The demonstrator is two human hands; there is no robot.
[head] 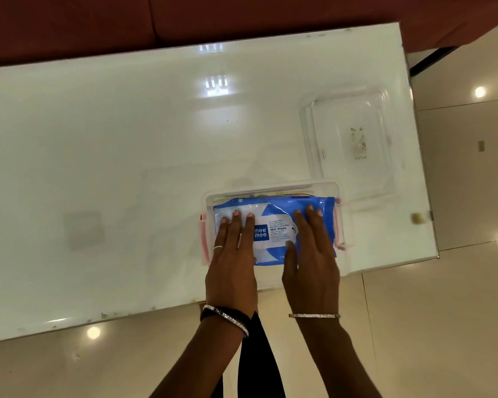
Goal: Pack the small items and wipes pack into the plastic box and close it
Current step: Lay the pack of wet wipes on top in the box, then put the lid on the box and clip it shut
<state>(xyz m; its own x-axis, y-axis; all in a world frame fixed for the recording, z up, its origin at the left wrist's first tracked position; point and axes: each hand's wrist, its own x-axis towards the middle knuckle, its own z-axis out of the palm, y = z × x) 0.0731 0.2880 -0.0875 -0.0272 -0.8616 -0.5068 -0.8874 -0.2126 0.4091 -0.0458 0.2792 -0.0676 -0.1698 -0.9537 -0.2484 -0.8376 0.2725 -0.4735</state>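
Observation:
A blue and white wet wipes pack (273, 225) lies flat inside the clear plastic box (270, 189) near the table's front edge. The box has pink side latches (204, 239). My left hand (232, 254) rests flat on the pack's left half, fingers spread. On its right half my right hand (311, 254) presses flat in the same way. The clear lid (351, 139) lies apart on the table, behind and to the right of the box. Any small items under the pack are hidden.
The glossy white table (127, 168) ends close to the box at the front and right. A dark red sofa (98, 21) stands behind the table. Shiny beige floor tiles (443, 326) surround it.

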